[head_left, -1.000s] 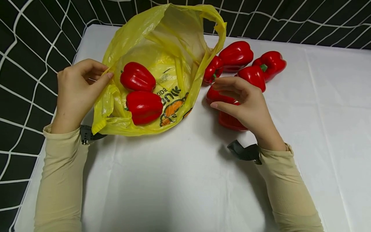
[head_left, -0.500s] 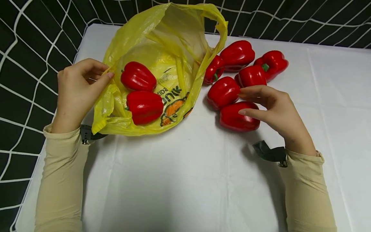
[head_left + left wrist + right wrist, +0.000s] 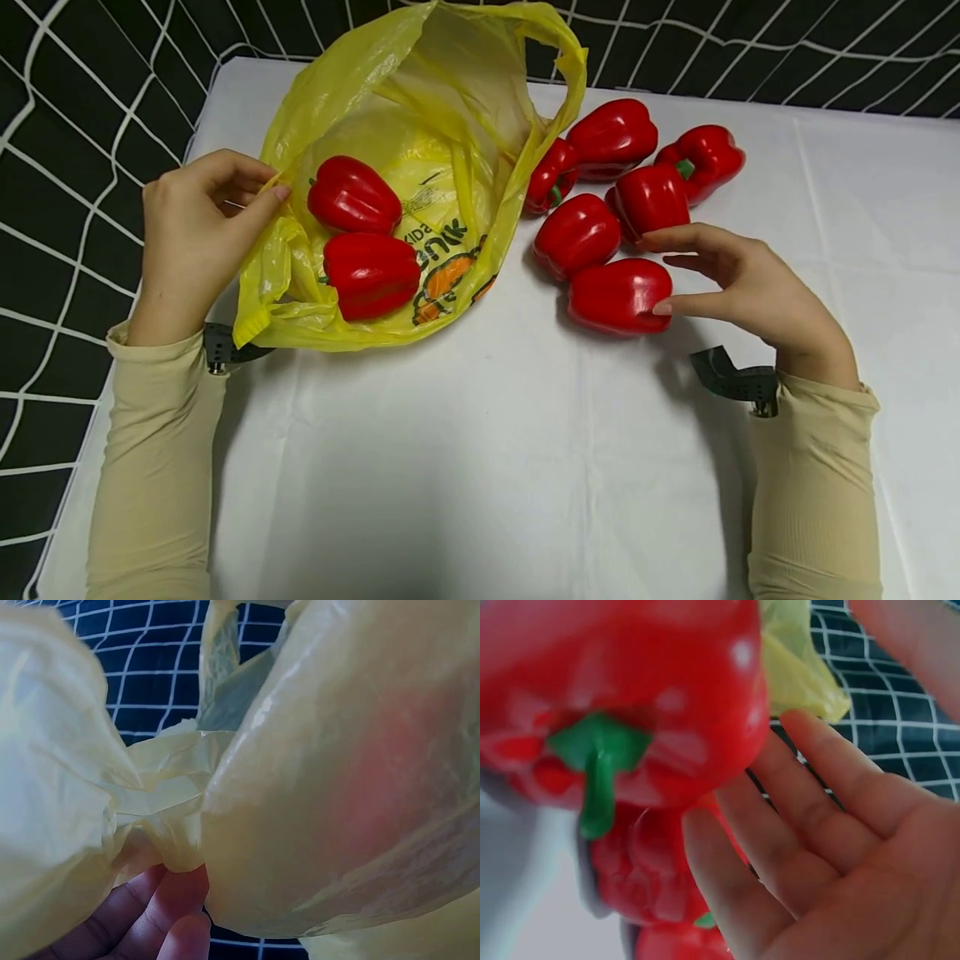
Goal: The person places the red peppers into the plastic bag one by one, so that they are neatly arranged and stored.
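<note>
A yellow plastic bag (image 3: 360,79) lies with its mouth spread, and two red bell peppers (image 3: 372,277) rest inside it. My left hand (image 3: 206,225) pinches the left edge of the bag's mouth between thumb and fingers; the left wrist view shows the gathered film (image 3: 180,832) at the fingertips. My right hand (image 3: 757,292) is at the right side of the nearest loose bell pepper (image 3: 621,297), thumb and fingers spread apart. In the right wrist view that pepper's green stem (image 3: 600,772) shows, with straight fingers beside it.
Several more red bell peppers (image 3: 648,200) lie in a cluster right of the bag, one against its edge. A white cloth (image 3: 465,467) covers the table. Dark netting with white grid lines (image 3: 750,50) stands along the back and left side.
My right hand has moved rightward from over the pepper cluster to the right side of the nearest pepper. My left hand keeps its hold on the bag.
</note>
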`<state>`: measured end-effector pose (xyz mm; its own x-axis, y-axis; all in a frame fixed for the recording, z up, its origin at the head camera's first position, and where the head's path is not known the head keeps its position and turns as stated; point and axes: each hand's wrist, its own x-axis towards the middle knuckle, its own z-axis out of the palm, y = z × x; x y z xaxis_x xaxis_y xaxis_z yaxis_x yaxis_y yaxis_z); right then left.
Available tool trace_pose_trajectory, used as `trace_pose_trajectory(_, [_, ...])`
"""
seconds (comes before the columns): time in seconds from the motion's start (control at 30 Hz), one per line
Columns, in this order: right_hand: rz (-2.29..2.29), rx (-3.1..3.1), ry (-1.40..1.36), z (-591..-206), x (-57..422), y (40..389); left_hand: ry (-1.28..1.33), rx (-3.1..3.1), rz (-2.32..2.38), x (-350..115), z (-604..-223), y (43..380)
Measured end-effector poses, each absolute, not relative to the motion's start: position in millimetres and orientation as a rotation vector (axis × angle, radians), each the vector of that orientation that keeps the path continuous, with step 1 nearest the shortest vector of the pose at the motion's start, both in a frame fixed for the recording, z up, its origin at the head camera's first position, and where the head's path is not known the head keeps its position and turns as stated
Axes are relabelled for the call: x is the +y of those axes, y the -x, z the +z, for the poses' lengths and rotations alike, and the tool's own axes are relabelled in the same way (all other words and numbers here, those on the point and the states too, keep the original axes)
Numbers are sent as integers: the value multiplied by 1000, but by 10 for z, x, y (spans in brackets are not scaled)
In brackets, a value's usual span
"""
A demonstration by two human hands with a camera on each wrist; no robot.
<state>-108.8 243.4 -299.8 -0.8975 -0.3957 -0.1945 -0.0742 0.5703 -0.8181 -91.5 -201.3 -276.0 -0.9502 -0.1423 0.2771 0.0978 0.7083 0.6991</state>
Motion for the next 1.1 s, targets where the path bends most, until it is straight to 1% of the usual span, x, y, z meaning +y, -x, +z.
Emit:
trace_pose_trajectory(0.23, [-1087, 2368, 377, -3073, 2469, 1131, -29, -2608, -1080, -2016, -2772, 919])
trace_pose_trajectory(1.1, [-1017, 2259, 440, -3222, 2423, 1178, -45, -2611, -1077, -2029, -2769, 916])
